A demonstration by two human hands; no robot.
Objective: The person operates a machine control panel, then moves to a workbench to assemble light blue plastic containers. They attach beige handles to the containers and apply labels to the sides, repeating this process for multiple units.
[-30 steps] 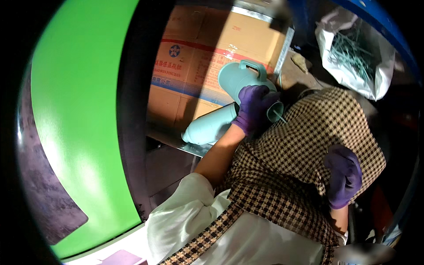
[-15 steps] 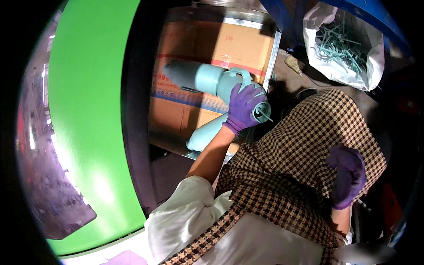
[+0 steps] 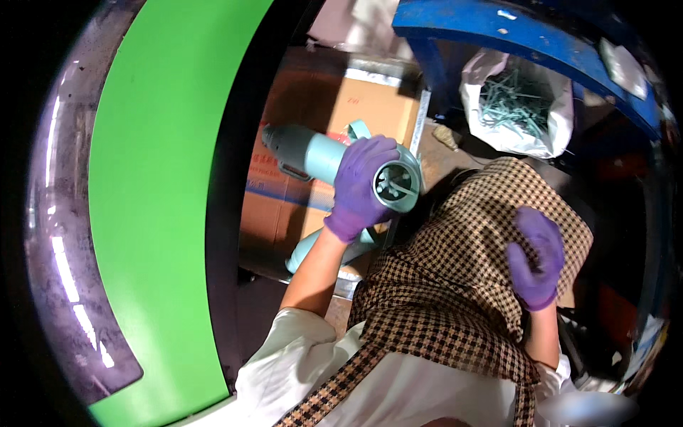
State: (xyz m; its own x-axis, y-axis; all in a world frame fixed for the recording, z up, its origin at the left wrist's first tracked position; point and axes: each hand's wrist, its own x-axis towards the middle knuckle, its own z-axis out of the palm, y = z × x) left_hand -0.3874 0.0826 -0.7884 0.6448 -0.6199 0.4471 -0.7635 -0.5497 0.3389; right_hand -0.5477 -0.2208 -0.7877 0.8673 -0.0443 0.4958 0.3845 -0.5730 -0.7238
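My left hand [image 3: 359, 186], in a purple glove, is wrapped round a pale teal plastic flask shell [image 3: 411, 162]. Its round open end faces up toward me, with thin spoke-like plastic pieces inside. Just beyond the glove lies a teal piece with a dark grey end [image 3: 290, 146] and a grey handle, partly covered by my hand. A teal handle loop [image 3: 359, 129] sticks up there too; which piece it belongs to is unclear. Below my wrist another teal shell [image 3: 304, 250] rests on the cartons. My right hand [image 3: 539, 260], also gloved, hovers over my checked apron with thumb and fingers apart, holding nothing.
Brown cartons [image 3: 373, 105] lie beneath the teal pieces, inside a metal-edged frame. A large green machine panel [image 3: 156, 213] stands at the left. A blue metal frame [image 3: 473, 23] crosses the far right, with a white sack [image 3: 478, 129] of teal plastic scraps under it.
My left hand has drawn the shell left and nearer, turning its open end more toward me. My right hand's fingers have spread from a curled pose. The whole view has shifted.
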